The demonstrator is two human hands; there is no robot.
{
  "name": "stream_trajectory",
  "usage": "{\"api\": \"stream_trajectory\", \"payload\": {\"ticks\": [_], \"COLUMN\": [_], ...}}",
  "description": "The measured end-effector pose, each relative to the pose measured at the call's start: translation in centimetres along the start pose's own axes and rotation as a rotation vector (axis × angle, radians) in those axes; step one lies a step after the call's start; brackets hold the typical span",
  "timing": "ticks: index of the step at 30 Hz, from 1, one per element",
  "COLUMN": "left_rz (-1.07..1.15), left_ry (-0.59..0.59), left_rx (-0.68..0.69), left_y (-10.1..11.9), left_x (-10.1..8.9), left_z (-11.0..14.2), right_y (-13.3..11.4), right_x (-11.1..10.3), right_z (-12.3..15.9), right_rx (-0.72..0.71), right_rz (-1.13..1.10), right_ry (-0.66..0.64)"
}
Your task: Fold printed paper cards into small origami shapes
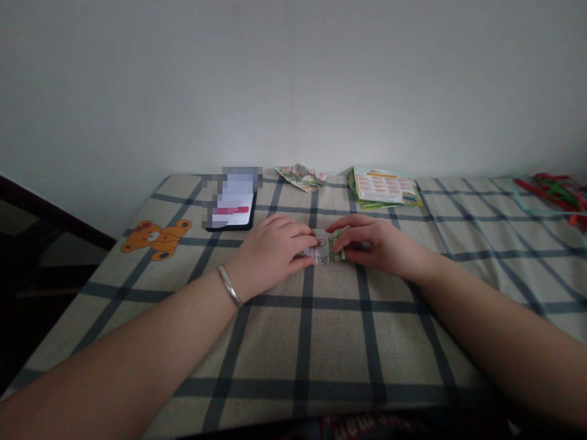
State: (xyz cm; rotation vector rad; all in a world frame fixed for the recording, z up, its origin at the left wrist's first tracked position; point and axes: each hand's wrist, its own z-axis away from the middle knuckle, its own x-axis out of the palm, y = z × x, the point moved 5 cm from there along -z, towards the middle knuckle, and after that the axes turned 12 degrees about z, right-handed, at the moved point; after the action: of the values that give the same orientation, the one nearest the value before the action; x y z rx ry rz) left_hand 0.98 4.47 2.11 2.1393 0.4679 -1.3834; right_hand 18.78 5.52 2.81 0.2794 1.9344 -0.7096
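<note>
A small piece of printed paper (323, 249), white and green and seemingly folded, lies on the checked tablecloth between my hands. My left hand (277, 247), with a silver bangle at the wrist, has its fingers and thumb closed on the paper's left end. At the other end, the fingers of my right hand (364, 239) are bent and grip the green edge. Part of the paper is hidden under the fingertips of both hands.
Along the wall stand a phone (233, 201) with a lit screen, a crumpled printed sheet (303, 177) and a stack of printed leaflets (385, 187). An orange bear cutout (156, 239) lies at left. Red and green strips (557, 192) are at far right.
</note>
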Motion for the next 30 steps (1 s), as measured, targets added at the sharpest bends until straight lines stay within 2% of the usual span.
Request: {"api": "stream_trajectory", "payload": {"ticks": [3,8,13,21,30], "left_rz": [0.030,0.078,0.161,0.203,0.136], "left_ry": [0.006,0.012,-0.048,-0.062,-0.075], "left_rx": [-0.009,-0.021,0.097,0.176,0.192], "left_y": [0.0,0.0,0.7,1.1,1.4], "left_x": [0.1,0.2,0.4,0.2,0.2], "left_z": [-0.1,-0.2,-0.1,0.0,0.2], "right_y": [0.0,-0.2,-1.3,-0.7,1.2], "right_x": [0.1,-0.6,-1.2,-0.4,0.5], "right_z": [0.1,0.0,-0.2,-0.1,-0.3], "right_rx": [-0.024,-0.065,-0.111,0.014,0.215], "right_rz": [0.037,0.244,0.225,0.203,0.192], "right_ry": [-0.032,-0.011,-0.036,-0.101,0.009]}}
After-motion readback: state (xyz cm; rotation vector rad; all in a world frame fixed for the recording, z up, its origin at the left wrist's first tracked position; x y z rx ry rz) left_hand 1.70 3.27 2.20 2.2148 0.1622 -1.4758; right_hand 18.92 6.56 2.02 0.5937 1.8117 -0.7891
